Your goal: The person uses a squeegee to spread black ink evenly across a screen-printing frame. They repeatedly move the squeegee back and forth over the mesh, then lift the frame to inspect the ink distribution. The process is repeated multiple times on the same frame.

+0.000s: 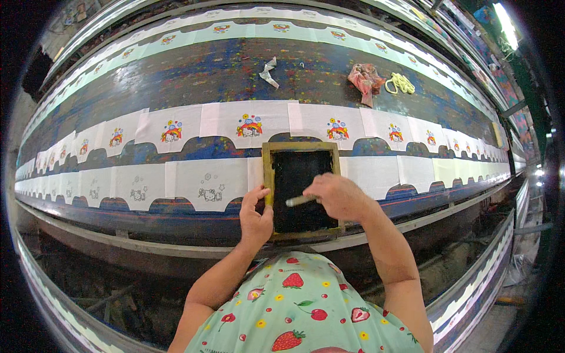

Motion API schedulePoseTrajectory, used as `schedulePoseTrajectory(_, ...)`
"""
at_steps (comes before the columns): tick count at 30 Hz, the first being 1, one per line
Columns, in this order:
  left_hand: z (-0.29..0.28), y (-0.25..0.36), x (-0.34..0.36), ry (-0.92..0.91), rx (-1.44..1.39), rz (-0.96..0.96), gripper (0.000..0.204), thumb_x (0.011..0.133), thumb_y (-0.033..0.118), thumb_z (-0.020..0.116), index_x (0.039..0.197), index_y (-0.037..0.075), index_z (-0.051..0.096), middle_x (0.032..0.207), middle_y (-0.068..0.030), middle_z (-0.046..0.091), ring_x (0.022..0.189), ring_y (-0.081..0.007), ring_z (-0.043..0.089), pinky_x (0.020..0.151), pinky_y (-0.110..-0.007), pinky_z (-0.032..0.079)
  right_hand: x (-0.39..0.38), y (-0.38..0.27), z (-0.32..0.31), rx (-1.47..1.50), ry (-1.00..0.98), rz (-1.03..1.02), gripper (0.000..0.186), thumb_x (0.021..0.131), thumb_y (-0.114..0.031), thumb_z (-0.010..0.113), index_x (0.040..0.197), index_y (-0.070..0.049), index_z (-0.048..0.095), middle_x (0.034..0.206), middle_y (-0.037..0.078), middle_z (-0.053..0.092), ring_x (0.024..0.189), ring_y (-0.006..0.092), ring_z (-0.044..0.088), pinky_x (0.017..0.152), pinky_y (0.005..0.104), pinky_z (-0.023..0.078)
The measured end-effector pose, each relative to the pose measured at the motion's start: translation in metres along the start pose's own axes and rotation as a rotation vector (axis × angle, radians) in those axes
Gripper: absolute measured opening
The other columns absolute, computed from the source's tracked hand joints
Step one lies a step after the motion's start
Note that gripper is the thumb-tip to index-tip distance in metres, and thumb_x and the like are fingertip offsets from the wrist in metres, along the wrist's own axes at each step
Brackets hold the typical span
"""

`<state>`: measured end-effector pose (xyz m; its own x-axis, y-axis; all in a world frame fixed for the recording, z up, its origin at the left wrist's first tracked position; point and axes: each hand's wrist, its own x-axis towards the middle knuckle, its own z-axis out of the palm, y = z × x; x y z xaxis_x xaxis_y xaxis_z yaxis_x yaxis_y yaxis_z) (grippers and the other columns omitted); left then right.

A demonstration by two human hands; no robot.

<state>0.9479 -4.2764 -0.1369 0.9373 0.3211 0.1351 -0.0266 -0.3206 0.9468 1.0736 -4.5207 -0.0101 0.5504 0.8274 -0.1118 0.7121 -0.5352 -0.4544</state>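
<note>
A wooden screen-printing frame (301, 146) lies on the near row of white cloth pieces, right in front of me. Black ink (303, 170) covers the area inside it. At the frame's left bar is my left hand (255, 219), its thumb and fingers closed round the wood. My right hand (340, 197) is over the right part of the frame, closed on a pale squeegee (300, 200) that slants across the black area. Left of the frame, a cloth piece (206, 179) carries a black outline print; the pieces to its right look plain.
Behind runs a row of cloth pieces with coloured prints (250, 126). Farther back on the dark, stained table (229, 65) lie a crumpled white scrap (269, 73), a stained rag (366, 81) and a coil of yellow cord (401, 84). A rail (176, 250) edges the table near me.
</note>
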Motion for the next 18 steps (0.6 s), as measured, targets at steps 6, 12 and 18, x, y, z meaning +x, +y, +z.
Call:
schedulePoseTrajectory(6,-0.018,0.013,0.023,-0.174,-0.002,-0.251,0.079,0.090,-0.009,0.077,0.164,0.005,0.053,0.137,-0.0200,0.069,0.104,-0.0280,0.077,0.095,-0.043,0.063,0.058,0.040,-0.011,-0.053,0.235,0.113,0.036,0.091,0.004,0.070,0.125,-0.004,0.080,0.122,0.019,0.077,0.121,0.0428,0.071,0.107,0.0514,0.057)
schedulePoseTrajectory(12,-0.023,0.018,0.033,-0.261,0.084,-0.283,0.088,0.089,-0.009,0.079,0.169,0.007,0.048,0.137,-0.0210,0.068,0.106,-0.0290,0.077,0.096,-0.042,0.063,0.054,0.038,-0.008,-0.041,0.207,0.112,0.039,0.091,0.005,0.067,0.127,-0.004,0.079,0.121,0.018,0.077,0.122,0.0423,0.071,0.108,0.0522,0.056)
schedulePoseTrajectory(18,-0.022,0.013,0.034,-0.256,0.096,-0.160,0.089,0.089,-0.010,0.079,0.170,0.007,0.048,0.138,-0.0204,0.067,0.111,-0.0287,0.075,0.098,-0.041,0.063,0.015,0.008,0.020,-0.049,0.145,0.077,0.041,0.087,0.006,0.068,0.125,-0.005,0.079,0.118,0.014,0.077,0.116,0.0379,0.071,0.103,0.0507,0.056)
